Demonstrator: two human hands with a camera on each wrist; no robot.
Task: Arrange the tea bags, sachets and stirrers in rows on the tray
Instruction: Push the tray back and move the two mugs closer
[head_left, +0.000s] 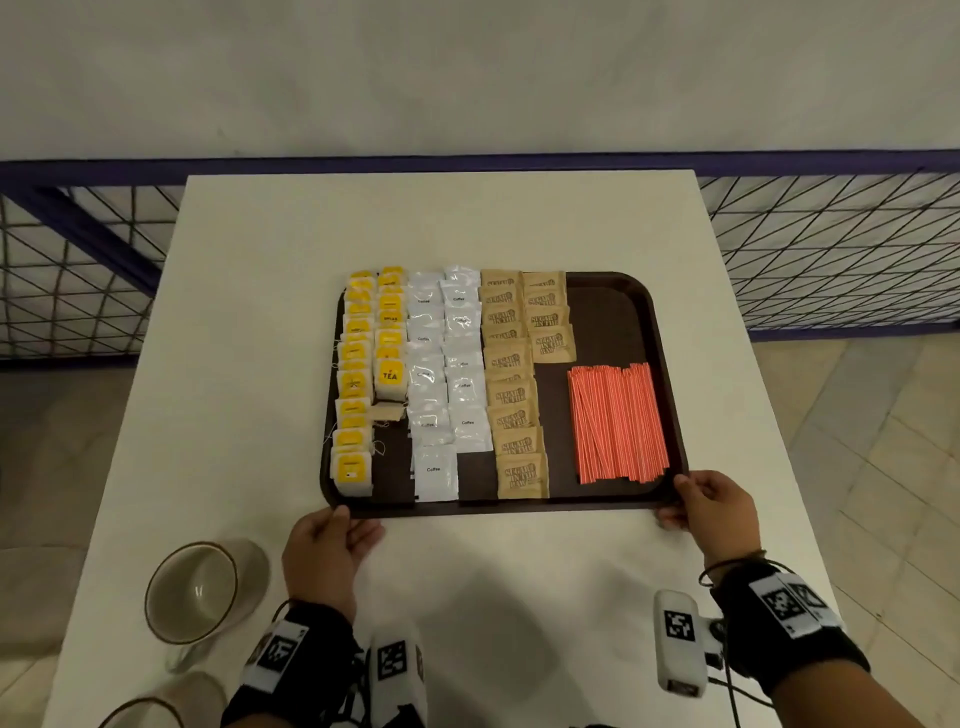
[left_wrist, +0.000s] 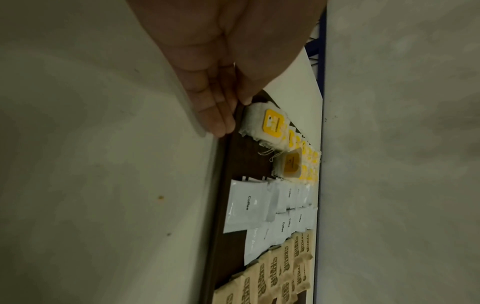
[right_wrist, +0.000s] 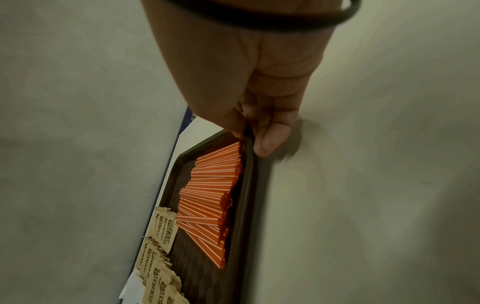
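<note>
Both hands on the near edge of the dark brown plastic tray (head_left: 613, 312), one at each corner.

The left hand (head_left: 324, 548) pinches the near-left rim, thumb on top, fingers (left_wrist: 215, 121) straight under the lip; the right hand (head_left: 719, 512) clamps the near-right corner, thumb (right_wrist: 270, 139) curled against the outer rim. The tray sits flat on the white table (head_left: 441, 223), holding yellow-tagged tea bags (head_left: 363, 374) on the left, white coffee sachets (head_left: 444, 374), brown sugar sachets (head_left: 511, 384) and red-and-white striped stirrers (head_left: 615, 423) bunched on the right. Beige cups (head_left: 200, 590) lie beside the left wrist. Beyond the table: blue-framed wire mesh fencing (head_left: 831, 249), a pale wall.
</note>
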